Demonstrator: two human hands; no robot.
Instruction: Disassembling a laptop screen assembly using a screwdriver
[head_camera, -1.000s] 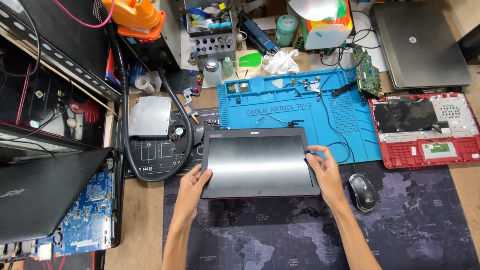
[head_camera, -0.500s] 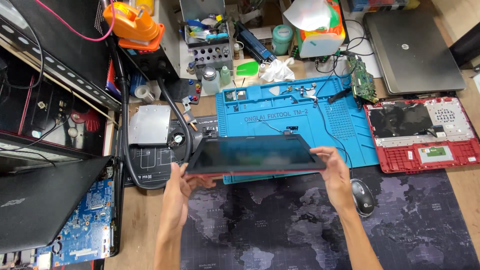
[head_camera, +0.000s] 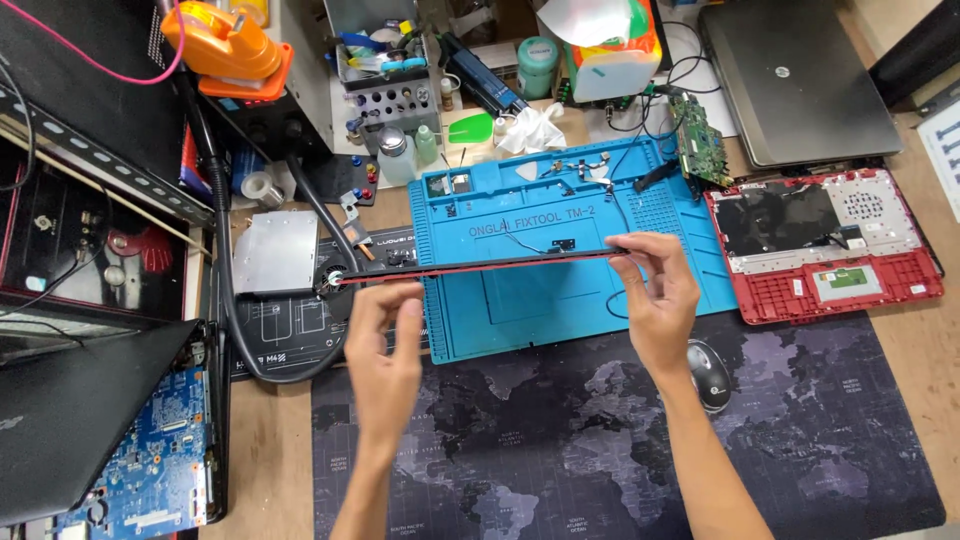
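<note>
A: Head view: where is the laptop screen panel (head_camera: 480, 264), and how does it lie?

B: Held edge-on above the blue repair mat (head_camera: 560, 300). Its long axis runs left to right, with the right end slightly higher.

A: Grip?

B: The left hand (head_camera: 385, 345) curls its fingers at the left end; whether it actually grips cannot be told. The right hand (head_camera: 655, 295) pinches the right end.

Two forearms enter from bottom edge, over dark world-map desk mat (head_camera: 560, 440). Both bare to frame edge: no sleeves, no gloves. Left hand (head_camera: 383, 345): no ring, no watch, no wristband visible. Right hand (head_camera: 655, 300): likewise plain, no jewellery, wrist uncovered. Fingers slim, nails short, unpainted as far as can be told. No tattoos, plasters or markings seen on either arm.
</note>
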